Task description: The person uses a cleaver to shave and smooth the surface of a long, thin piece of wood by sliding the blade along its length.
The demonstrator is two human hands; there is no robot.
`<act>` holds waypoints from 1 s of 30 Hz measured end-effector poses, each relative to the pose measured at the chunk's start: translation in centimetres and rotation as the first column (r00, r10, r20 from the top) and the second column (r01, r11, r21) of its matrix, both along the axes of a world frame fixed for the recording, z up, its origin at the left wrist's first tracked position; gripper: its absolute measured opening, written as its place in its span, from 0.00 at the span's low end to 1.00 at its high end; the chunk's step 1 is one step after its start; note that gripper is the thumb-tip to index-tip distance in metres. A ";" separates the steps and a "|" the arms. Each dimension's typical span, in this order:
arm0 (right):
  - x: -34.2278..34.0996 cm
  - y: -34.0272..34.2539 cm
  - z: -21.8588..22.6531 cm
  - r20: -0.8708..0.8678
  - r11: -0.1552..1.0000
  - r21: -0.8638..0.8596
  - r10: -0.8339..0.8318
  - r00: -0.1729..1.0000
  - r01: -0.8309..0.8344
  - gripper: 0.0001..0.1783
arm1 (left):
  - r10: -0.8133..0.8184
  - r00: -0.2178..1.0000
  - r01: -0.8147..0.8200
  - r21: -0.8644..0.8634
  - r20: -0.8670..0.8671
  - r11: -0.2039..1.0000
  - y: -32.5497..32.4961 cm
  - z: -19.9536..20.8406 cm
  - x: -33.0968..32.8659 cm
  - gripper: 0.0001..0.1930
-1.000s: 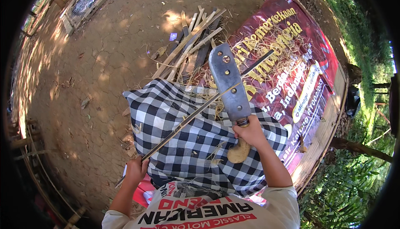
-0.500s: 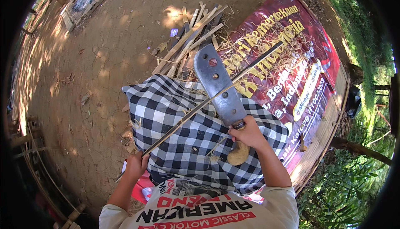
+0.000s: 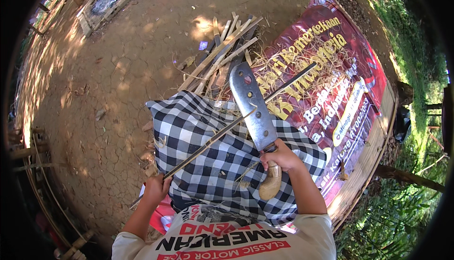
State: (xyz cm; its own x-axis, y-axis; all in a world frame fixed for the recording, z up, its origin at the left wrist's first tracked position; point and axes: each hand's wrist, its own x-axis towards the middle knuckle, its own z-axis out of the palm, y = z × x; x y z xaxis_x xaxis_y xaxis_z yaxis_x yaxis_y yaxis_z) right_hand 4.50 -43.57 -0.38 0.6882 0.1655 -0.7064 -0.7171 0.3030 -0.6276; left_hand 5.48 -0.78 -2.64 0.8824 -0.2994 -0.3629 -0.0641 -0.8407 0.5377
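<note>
My left hand [image 3: 156, 187] is closed around the near end of a long thin strip of wood or bamboo [image 3: 203, 147]. The strip slants up to the right across a black-and-white checked cloth [image 3: 189, 125] over my lap. In my closed right hand [image 3: 282, 156] is a broad-bladed chopping knife [image 3: 250, 101] with several round holes in its blade and a curved wooden handle. Its blade lies across the strip, hiding part of it, and a thin pale sliver shows over the metal. The strip's far end sticks out beyond the blade.
Ahead, a pile of wooden strips [image 3: 222, 54] lies on cracked bare earth [image 3: 118, 71]. To the right a dark red printed banner [image 3: 364, 66], scattered with curly shavings [image 3: 321, 54], covers a slatted bamboo platform [image 3: 373, 160]. Greenery grows beyond it.
The blade has tilted slightly, and its face catches more light. The strip's far end sits a little lower. My whole view has shifted slightly; both hands keep their holds.
</note>
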 end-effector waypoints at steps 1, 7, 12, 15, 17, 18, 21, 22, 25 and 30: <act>0.0 0.0 0.2 0.004 0.998 -0.058 -0.008 1.000 0.008 0.19 | 0.003 1.000 -0.003 -0.004 0.001 1.000 0.0 0.0 -0.1 0.17; 1.3 -2.2 1.8 0.198 0.895 -0.389 -0.149 0.969 0.218 0.08 | -0.024 0.997 0.026 -0.031 0.075 0.999 0.1 -0.6 -0.4 0.17; -0.6 0.9 1.3 0.177 0.848 -0.519 -0.012 0.984 0.103 0.06 | 0.017 1.000 -0.017 -0.026 -0.004 1.000 -0.2 -0.4 -0.5 0.17; -1.5 3.0 0.4 0.113 0.897 -0.438 0.114 0.987 -0.053 0.07 | 0.025 1.000 -0.026 -0.035 -0.014 0.999 0.3 -0.8 -0.7 0.17; -1.6 3.1 0.1 0.087 0.941 -0.329 0.111 0.990 -0.076 0.08 | 0.038 0.999 -0.039 -0.049 -0.019 0.998 0.2 -0.7 -0.8 0.17; -1.3 2.7 0.4 0.078 0.960 -0.268 0.105 0.991 -0.080 0.09 | 0.033 0.999 -0.034 -0.037 -0.013 0.999 0.2 -0.7 -1.0 0.16; -1.3 1.5 0.2 0.012 0.995 -0.049 0.088 0.996 -0.087 0.14 | 0.025 1.000 -0.025 -0.008 -0.006 1.000 0.2 -0.6 -1.0 0.16; -1.5 1.3 0.3 -0.009 0.998 0.026 0.057 0.998 -0.057 0.14 | 0.029 0.999 -0.029 -0.001 -0.020 1.000 0.3 -0.5 -0.9 0.16; -1.4 1.4 0.5 -0.023 0.998 0.055 0.010 1.000 -0.009 0.16 | 0.032 0.999 -0.032 0.012 -0.009 0.999 -0.1 -0.4 -1.0 0.16; -0.2 0.3 1.5 0.118 0.967 -0.170 -0.169 0.979 0.188 0.14 | 0.034 0.999 -0.034 0.017 0.035 0.999 -0.6 0.1 -1.1 0.16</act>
State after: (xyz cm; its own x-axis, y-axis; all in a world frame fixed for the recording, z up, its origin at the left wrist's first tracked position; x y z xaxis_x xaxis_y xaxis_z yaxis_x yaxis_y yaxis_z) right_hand 4.28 -43.28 1.14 0.7645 -0.0893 -0.6384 -0.5916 0.2963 -0.7498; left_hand 4.39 -1.38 -2.55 0.9040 -0.2629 -0.3372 -0.0534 -0.8518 0.5211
